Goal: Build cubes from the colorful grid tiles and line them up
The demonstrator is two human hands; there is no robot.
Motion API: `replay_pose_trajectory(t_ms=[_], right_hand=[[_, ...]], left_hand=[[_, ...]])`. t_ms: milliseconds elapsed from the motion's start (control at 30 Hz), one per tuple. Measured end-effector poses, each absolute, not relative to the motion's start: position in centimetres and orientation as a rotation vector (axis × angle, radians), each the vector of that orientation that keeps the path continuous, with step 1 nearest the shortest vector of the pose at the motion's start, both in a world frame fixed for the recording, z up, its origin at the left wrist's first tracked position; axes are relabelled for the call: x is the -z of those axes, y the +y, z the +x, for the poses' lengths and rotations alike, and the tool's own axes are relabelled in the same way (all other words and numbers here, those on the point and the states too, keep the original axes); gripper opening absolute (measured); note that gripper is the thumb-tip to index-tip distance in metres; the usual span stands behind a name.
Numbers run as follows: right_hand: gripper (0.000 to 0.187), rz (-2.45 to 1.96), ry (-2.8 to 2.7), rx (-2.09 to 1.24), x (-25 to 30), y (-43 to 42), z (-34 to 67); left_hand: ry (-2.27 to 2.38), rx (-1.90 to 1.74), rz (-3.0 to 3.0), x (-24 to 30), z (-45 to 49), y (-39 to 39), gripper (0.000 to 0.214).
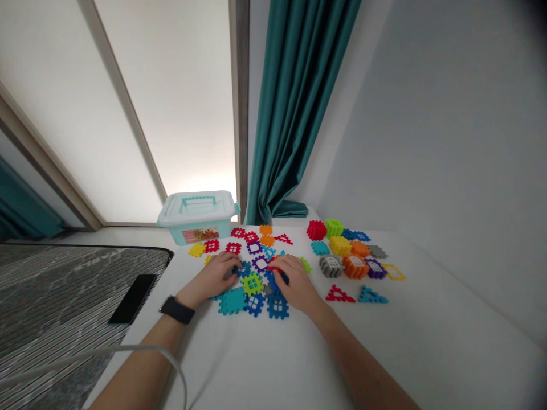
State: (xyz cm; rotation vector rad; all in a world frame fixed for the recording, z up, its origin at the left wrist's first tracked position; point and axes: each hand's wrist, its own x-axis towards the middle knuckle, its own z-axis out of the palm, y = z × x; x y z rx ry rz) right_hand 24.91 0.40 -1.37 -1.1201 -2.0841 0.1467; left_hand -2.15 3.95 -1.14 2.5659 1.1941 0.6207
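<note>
Many flat, toothed plastic building tiles in bright colours lie on a white table (427, 341). My left hand (216, 276) rests palm down on the tiles with its fingers curled against a blue tile (244, 269). My right hand (294, 283) presses its fingertips together on a dark blue tile (273, 278) next to a green tile (252, 283). A teal tile (232, 300) and two blue tiles (277, 306) lie just in front of my hands. A black watch (176, 310) is on my left wrist.
A pale teal lidded box (197, 216) stands at the back by the window. Assembled cubes (342, 246) in red, green, yellow and orange sit at the right. A dark phone (131, 298) lies on a grey striped mat at the left. A teal curtain (294, 102) hangs behind.
</note>
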Motion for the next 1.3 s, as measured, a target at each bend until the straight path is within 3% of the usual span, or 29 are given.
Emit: replay_pose_trajectory(t_ms=[800, 967, 1300], right_hand=[[0.026, -1.137, -1.956, -0.184, 1.4, -0.5, 24.6], [0.027, -1.119, -1.954, -0.189, 1.4, -0.5, 24.7], [0.022, -1.081, -1.933, -0.178, 0.9, -0.6, 24.6]], left_hand=[[1.354, -0.654, 2.498, 1.5, -2.3, 4.1, 0.024], [1.425, -0.67, 2.452, 1.8, -2.2, 4.2, 0.032], [1.322, -1.199, 2.451, -0.2, -0.4, 2.8, 0.042]])
